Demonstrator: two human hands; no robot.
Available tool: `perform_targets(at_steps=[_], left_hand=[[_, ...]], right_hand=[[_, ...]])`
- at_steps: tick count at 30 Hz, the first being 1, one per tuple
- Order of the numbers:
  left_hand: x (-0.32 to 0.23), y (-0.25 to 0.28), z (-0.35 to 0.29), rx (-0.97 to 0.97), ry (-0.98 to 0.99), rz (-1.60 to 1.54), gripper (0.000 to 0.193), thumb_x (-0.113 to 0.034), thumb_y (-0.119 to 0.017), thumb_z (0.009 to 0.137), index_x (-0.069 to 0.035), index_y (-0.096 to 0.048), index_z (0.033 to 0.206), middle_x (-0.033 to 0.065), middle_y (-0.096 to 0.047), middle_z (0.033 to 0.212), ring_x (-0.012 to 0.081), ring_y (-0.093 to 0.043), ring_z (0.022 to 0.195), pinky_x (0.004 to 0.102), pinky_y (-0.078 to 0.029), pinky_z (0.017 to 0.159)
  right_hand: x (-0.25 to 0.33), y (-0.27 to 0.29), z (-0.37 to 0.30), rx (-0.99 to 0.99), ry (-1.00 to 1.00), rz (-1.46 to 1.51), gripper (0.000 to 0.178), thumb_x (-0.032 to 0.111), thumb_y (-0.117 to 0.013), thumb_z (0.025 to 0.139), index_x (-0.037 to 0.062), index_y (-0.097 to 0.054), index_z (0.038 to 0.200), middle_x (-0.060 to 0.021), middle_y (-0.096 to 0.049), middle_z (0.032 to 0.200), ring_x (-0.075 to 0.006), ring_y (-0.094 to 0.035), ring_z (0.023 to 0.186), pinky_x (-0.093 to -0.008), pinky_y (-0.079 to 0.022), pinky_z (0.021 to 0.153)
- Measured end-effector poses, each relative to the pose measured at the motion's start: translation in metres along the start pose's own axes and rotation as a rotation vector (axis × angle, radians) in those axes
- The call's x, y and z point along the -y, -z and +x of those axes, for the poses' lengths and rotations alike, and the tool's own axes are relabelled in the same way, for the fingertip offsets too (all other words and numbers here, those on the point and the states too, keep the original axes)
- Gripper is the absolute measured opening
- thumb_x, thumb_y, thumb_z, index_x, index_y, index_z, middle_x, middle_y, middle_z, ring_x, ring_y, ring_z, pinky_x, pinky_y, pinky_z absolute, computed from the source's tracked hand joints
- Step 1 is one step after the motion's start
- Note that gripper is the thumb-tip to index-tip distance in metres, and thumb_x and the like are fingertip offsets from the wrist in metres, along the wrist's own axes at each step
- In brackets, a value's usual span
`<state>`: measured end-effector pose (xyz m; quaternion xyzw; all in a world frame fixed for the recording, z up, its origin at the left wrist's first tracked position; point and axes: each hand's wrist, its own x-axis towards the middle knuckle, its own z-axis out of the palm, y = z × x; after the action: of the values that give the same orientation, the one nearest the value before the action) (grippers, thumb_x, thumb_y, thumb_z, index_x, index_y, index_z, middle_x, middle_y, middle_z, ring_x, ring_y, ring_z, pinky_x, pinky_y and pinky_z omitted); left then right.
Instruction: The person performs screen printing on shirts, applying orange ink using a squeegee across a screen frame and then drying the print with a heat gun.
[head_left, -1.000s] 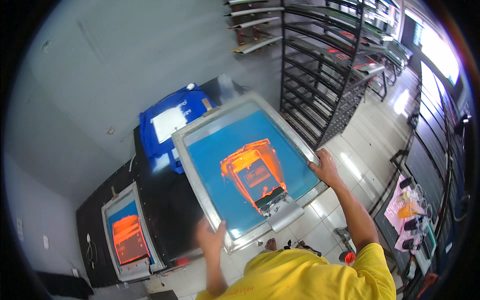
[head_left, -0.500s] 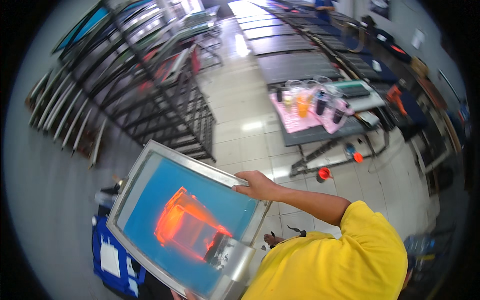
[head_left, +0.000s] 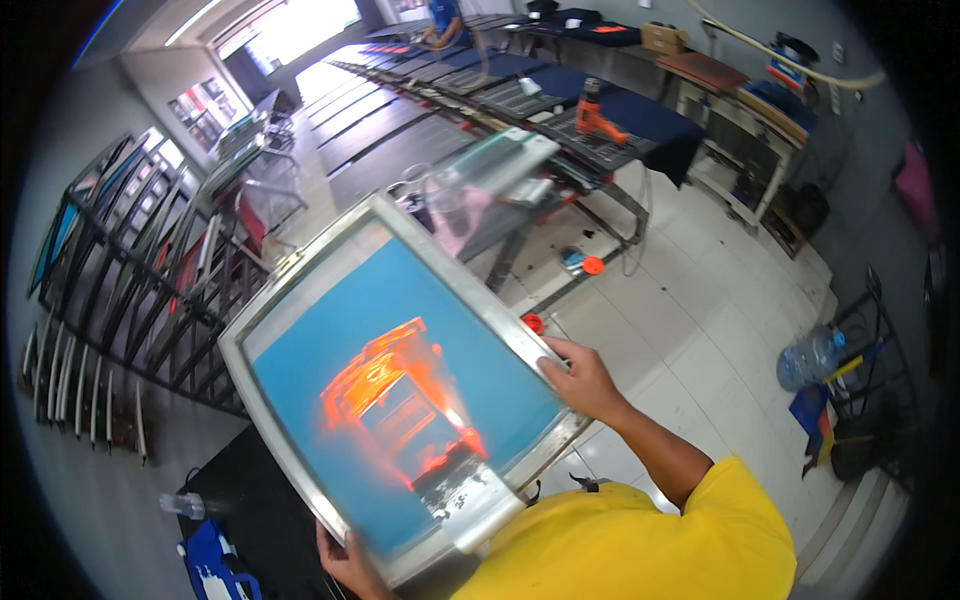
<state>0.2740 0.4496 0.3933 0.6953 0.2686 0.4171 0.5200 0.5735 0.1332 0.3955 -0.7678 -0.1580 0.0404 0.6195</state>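
Thumb and fingers of the right hand close around the right rim of a screen-printing frame, the thumb lying on top. The left hand clasps the rim near its lower left corner, thumb uppermost, the other fingers partly hidden. The frame hangs between both hands just before the yellow shirt, slanting across the view. Fluorescent orange ink smears the middle of its blue mesh, around a paler rectangular design. A metal-backed squeegee rests at the near end of that ink, its silvery body reaching the near rim.

Below and left, a black table bears a blue bag and a clear plastic cup. Farther left stands a dark metal rack. Beyond the frame run long printing tables, with an orange heat gun on one; a person in blue is at the far end. A large water bottle is off to the right.
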Motion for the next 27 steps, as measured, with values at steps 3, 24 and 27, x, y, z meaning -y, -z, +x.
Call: perform_targets(at_steps=[3,24,27], left_hand=[[-0.008,-0.059,-0.003,0.248,0.059,-0.023,0.056,-0.006,-0.065,0.09,0.011,-0.047,0.14,0.0185,-0.058,0.133,0.0232,-0.057,0.121,0.0357,-0.04,0.106],[-0.042,-0.537,-0.18,1.094,-0.023,-0.117,0.067,-0.008,-0.077,0.081,0.002,-0.051,0.141,0.0076,-0.063,0.098,0.0133,-0.065,0.082,0.0266,-0.054,0.072],[-0.051,-0.593,-0.196,1.121,-0.01,-0.134,0.067,-0.01,-0.078,0.081,0.002,-0.051,0.141,0.0076,-0.065,0.098,0.0128,-0.066,0.081,0.0269,-0.054,0.072]], right_hand=[[-0.035,0.069,-0.05,-0.217,-0.058,0.024,0.037,0.016,-0.063,0.093,-0.0058,-0.063,0.123,-0.0186,-0.072,0.102,-0.0212,-0.069,0.085,-0.033,-0.053,0.076],[-0.235,0.467,-0.233,-1.01,-0.508,-0.159,0.037,0.025,-0.052,0.101,-0.0088,-0.068,0.106,-0.0089,-0.069,0.092,-0.017,-0.059,0.086,-0.0316,-0.045,0.082],[-0.235,0.509,-0.209,-1.071,-0.49,-0.176,0.038,0.025,-0.05,0.101,-0.0088,-0.066,0.101,-0.0148,-0.068,0.09,-0.0227,-0.061,0.086,-0.0358,-0.045,0.081]])
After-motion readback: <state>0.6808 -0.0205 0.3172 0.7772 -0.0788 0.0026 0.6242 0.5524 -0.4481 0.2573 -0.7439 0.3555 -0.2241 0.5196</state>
